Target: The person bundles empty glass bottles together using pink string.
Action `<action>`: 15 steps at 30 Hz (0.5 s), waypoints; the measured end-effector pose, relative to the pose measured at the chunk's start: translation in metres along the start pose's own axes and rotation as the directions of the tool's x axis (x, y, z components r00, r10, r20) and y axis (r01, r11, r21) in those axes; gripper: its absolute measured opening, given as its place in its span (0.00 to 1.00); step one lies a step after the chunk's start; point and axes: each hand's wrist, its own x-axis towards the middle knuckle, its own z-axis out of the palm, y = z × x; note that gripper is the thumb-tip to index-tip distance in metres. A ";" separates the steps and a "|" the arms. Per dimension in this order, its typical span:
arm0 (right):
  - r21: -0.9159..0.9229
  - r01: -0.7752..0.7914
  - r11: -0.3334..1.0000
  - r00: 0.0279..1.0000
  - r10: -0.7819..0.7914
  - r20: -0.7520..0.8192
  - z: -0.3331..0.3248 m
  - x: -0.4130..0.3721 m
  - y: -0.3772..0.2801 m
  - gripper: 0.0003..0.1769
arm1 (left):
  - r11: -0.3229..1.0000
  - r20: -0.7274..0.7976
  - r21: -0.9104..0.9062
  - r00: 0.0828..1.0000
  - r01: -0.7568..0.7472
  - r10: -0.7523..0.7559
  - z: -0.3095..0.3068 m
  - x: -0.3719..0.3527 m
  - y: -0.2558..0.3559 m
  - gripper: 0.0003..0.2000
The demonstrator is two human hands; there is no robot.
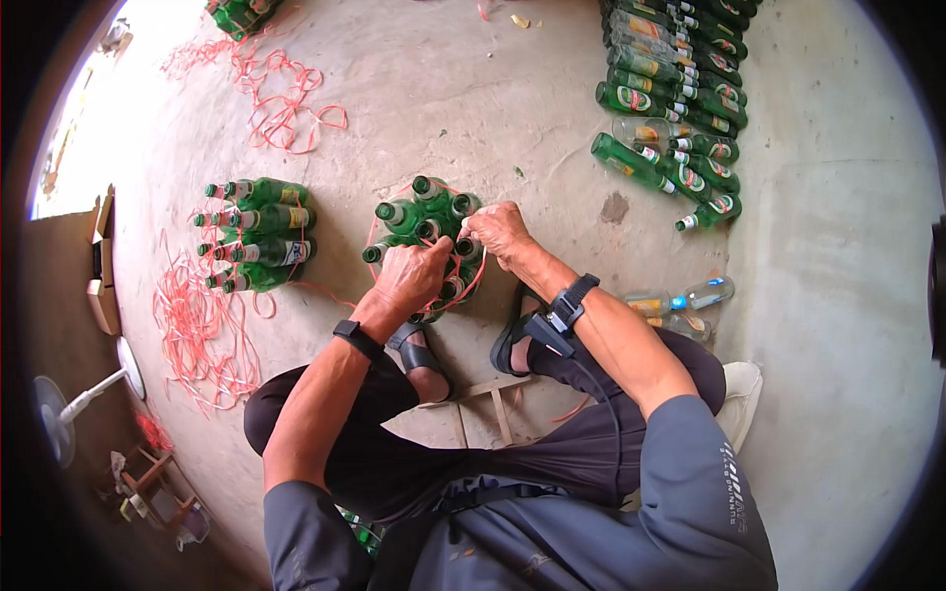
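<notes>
Several green bottles (401, 214) stand close together on the floor before my feet, with red-and-white plastic strap (371, 232) running around and across them. My left hand (414, 276) is over the near left side of this cluster, its fingers pinched on the strap. Over the right side, my right hand (498, 232) has thumb and fingers closed on the strap too, and a loop of it hangs down between the hands. The hands are a little apart. Parts of the near bottles are hidden beneath them.
Another bottle bundle (261, 233) stands to the left, beside a tangle of strap (197, 320). Stacked bottles (675, 89) lie along the right wall, with clear bottles (680, 305) lower down. A white fan (94, 394) is at far left.
</notes>
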 end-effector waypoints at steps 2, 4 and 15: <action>-0.164 0.111 0.980 0.994 -0.113 -0.003 0.004 0.016 0.033 0.04 | 0.999 -0.044 -0.032 0.998 -0.039 0.037 0.000 -0.003 -0.002 0.04; -0.322 0.213 0.922 0.975 -0.222 0.010 0.005 0.017 0.033 0.04 | 0.995 -0.088 -0.062 0.993 -0.082 0.076 0.000 -0.004 -0.005 0.04; 0.098 -0.097 0.990 0.993 0.103 -0.052 0.005 0.005 -0.001 0.05 | 0.932 -0.091 0.182 0.938 -0.314 0.334 -0.001 -0.005 -0.017 0.09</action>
